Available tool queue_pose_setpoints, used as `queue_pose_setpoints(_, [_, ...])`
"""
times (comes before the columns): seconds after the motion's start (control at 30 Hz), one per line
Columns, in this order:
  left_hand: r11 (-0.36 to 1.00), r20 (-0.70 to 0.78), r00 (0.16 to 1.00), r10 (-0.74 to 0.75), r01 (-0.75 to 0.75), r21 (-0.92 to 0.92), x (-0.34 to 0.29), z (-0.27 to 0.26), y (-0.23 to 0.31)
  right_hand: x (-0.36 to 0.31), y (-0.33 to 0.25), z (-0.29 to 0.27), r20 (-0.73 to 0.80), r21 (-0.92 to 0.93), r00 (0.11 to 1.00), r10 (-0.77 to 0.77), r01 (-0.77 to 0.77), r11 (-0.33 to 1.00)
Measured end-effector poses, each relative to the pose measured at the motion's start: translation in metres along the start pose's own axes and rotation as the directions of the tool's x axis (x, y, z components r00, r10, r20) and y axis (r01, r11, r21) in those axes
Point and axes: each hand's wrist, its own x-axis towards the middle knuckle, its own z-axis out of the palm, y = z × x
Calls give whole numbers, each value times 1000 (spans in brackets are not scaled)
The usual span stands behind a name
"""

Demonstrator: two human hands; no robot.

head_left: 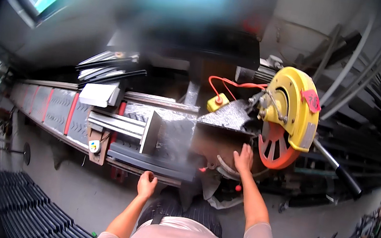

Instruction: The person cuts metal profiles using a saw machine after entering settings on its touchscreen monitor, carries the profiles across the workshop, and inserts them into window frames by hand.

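Observation:
My right hand (244, 158) reaches over the bed of a cut-off saw, its fingers stretched out and nothing visible in them. Just right of it stands the cut-off saw (294, 109), with a yellow guard, an orange-red slotted lower cover and a black-gripped lever (348, 181). My left hand (146, 185) is loosely curled at the bench's front edge, with nothing seen in it. Closest to that hand lie dark grey metal profiles (150, 162) along the bench. Behind them, silver aluminium profiles (119, 123) rest against an upright light plate (150, 132).
A long roller bench (60, 103) with red crossbars runs left. Cut pieces (102, 68) are piled at its back. A yellow switch box (217, 102) with a red cable sits beside the saw. Stacked black bars (36, 209) lie lower left; long profiles (366, 114) fill the right.

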Motion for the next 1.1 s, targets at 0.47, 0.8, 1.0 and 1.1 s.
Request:
queue_pose_setpoints(0.47, [949, -355, 911, 209, -277, -152, 31, -47, 123, 16, 92, -4, -85, 273, 991, 100, -73, 959])
queue_pose_setpoints(0.8, [843, -452, 712, 538, -437, 314, 202, -30, 126, -85, -112, -32, 121, 335, 993, -13, -29, 942])
queue_pose_setpoints(1.0, [897, -257, 862, 437, -398, 192, 222, -10, 117, -52, -224, -76, 16, 437, 988, -155, 133, 889])
queue_pose_setpoints(1.1, [892, -253, 856, 450, -414, 183, 230, -1, 111, -15, -267, -113, -165, 468, 951, -261, 308, 828])
